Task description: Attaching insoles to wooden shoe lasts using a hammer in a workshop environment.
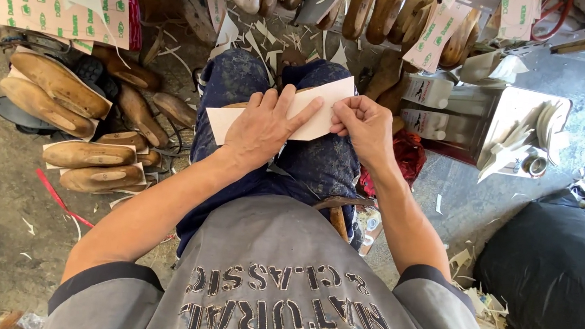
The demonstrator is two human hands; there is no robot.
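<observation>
Your left hand [262, 128] lies flat, fingers spread, pressing the pale sheet [315, 110] onto your lap. Your right hand [361, 121] pinches the sheet's right part between closed fingertips. The sheet looks uncut and unfolded, so the work seems barely begun. Wooden lasts [66, 95] lie on the floor at left.

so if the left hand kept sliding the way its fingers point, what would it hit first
Most likely the right hand: the left hand lies flat on the pale sheet, its index finger aimed toward the right hand's fingertips, close by on the same sheet.
</observation>
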